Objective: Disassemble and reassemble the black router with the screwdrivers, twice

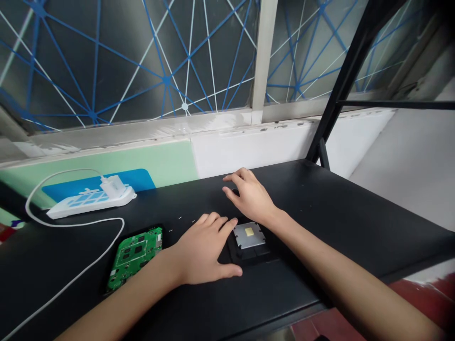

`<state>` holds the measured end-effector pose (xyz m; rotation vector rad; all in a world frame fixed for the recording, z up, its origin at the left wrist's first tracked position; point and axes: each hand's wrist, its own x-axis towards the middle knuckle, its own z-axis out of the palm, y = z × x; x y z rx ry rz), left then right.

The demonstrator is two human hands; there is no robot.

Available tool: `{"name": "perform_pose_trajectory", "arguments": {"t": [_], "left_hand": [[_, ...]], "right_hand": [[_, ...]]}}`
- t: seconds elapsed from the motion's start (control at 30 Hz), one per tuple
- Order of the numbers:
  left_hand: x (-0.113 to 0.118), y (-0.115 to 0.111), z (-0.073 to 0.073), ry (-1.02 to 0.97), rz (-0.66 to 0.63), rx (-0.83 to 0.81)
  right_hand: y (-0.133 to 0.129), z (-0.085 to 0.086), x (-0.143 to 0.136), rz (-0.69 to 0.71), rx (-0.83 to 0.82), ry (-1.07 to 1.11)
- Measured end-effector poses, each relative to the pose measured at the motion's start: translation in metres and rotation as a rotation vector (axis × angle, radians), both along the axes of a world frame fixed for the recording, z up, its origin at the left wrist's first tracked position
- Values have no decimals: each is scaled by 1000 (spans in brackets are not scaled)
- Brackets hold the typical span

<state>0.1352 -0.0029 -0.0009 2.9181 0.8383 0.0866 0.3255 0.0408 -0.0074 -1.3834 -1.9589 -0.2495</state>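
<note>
A silver metal plate with a small yellowish pad [250,235] lies on a dark part on the black table. My left hand [206,248] is just left of the plate, fingers apart, its index fingertip near the plate's upper left corner; nothing shows in it. Beyond the plate, my right hand [250,195] is held with thumb and fingers apart. A small dark round shape shows beside its thumb, too unclear to name. To the left, a green circuit board [133,255] sits in a black casing, partly hidden by my left forearm.
A white power strip [92,201] with a plugged-in charger [113,186] stands at the back left, and its white cable loops down the left side. Several tiny pale bits lie behind my left hand. A black metal frame [334,102] rises at the back right edge.
</note>
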Motion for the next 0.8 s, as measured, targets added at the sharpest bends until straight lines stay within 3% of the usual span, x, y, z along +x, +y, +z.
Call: {"name": "perform_pose_trajectory", "arguments": {"t": [0.1,0.2,0.37,0.47,0.57,0.67,0.8], "left_hand": [[1,2,4,-14,8,13],[-17,3,14,-32,48,16],[-93,13,24,-46,234,28],[-145,21,19,-41,386,24],[-182,22,12,-9,446,-14],[-199,15,9,24,457,-79],[-204,3,7,26,481,-129]], "right_hand": [[0,0,1,8,-1,-1],[0,0,1,10,-7,-4],[-1,1,0,14,-23,-15],[-1,0,0,17,-28,-20],[-2,-1,-1,22,-32,-25],[-1,-2,-1,29,-39,-28],[0,-3,-1,37,-47,-26]]}}
